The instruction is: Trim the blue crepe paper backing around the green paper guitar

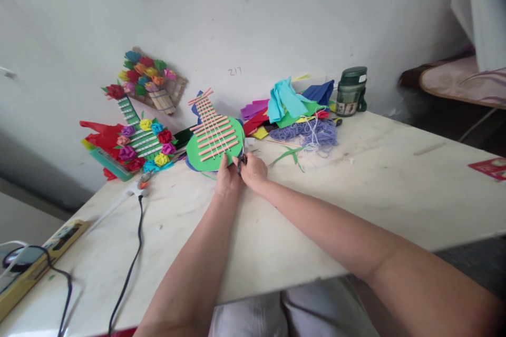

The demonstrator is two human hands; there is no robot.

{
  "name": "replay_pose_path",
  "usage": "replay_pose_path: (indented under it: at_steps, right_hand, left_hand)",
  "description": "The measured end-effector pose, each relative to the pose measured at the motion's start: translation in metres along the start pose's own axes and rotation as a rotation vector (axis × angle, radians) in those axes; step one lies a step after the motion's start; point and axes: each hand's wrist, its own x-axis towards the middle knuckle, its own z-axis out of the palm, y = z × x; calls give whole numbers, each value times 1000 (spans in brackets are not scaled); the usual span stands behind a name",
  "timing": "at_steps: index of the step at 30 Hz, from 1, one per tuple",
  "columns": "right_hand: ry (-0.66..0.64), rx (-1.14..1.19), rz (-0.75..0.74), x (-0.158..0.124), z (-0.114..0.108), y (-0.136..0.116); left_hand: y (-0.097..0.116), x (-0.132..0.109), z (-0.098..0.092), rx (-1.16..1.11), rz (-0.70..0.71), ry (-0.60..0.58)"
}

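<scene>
A lute-shaped craft (193,150) with a green front, pink sticks across it and white strings down its length is tilted up above the table. Its lower edge is gripped by my left hand (228,179), thumb on the green face. My right hand (255,171) is closed around the dark handles of a pair of scissors (240,163). The blades point up along the craft's right edge. A blue layer peeks out behind the green one. Narrow green paper scraps (291,154) lie to the right.
At the left stands a similar craft with paper flowers (147,139), near a glue gun (138,185) with a cord. A power strip (59,245) lies at front left. Behind are coloured crepe papers (285,100), purple yarn (320,134) and a green bottle (351,92).
</scene>
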Motion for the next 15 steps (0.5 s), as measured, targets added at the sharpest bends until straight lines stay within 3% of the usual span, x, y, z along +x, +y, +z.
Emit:
replay_pose_path:
  at_steps: [6,15]
  right_hand:
    - [-7,-7,-28,2,-1,1]
    - [-24,-81,-13,7,-4,3]
  left_hand:
    - [1,-2,3,-41,-34,11]
    - [0,1,-1,-37,52,18]
